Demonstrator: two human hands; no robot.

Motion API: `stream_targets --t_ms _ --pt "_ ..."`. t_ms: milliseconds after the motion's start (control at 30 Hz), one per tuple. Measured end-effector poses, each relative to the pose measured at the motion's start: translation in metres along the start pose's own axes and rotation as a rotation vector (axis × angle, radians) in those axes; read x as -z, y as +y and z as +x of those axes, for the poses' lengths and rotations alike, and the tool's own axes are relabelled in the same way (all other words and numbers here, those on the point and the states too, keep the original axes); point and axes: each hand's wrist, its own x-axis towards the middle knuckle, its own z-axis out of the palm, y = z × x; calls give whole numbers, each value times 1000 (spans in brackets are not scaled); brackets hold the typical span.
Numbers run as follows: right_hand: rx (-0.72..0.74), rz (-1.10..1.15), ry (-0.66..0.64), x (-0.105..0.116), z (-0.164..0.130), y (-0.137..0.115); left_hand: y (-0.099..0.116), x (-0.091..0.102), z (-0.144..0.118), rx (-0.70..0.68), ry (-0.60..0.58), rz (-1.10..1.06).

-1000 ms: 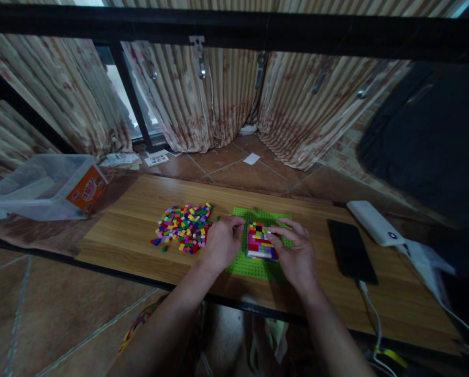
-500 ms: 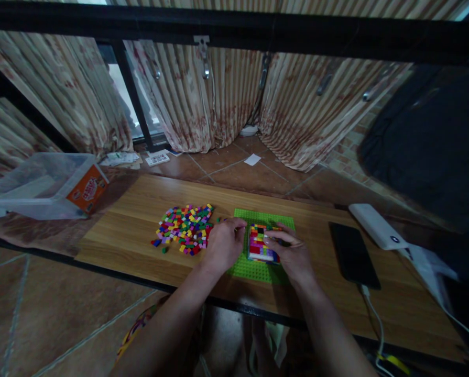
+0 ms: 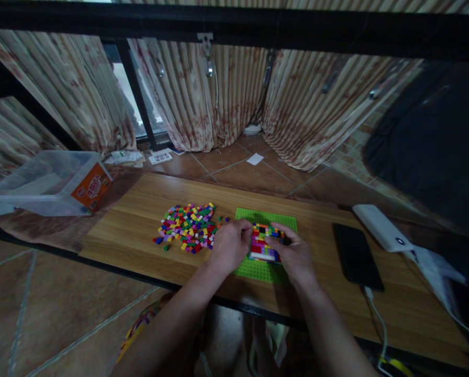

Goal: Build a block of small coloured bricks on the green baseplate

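The left hand (image 3: 229, 246) rests on the left edge of the green baseplate (image 3: 262, 268), fingers curled narrow against the left side of the multicoloured brick block (image 3: 262, 245). The right hand (image 3: 295, 256) rests on the right side of the same block, index finger and thumb drawn close together at its far right corner. Whether a loose brick is pinched between them cannot be determined.

The brick block stands on the green baseplate, between the two hands, toward the plate's centre. The baseplate lies flat on the wooden table (image 3: 132, 225), near the table's near edge.

Left of the baseplate, just beside the left hand, lies a pile of loose coloured bricks (image 3: 187, 226). A few single bricks lie apart from the pile at its near left.

Right of the baseplate, well apart, a black phone (image 3: 357, 256) lies flat with a cable at its near end. Farther right lies a white power bank (image 3: 382, 228).

Off the table's left end sits a clear plastic tub (image 3: 41, 183) with an orange label.
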Motion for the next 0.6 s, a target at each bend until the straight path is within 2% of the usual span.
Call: stream_targets --t_ms 367,600 --pt "8 1 -6 -2 0 -3 -1 -5 0 -19 -5 4" --pt "136 -155 -38 6 3 7 -1 -4 1 -19 25 -54"
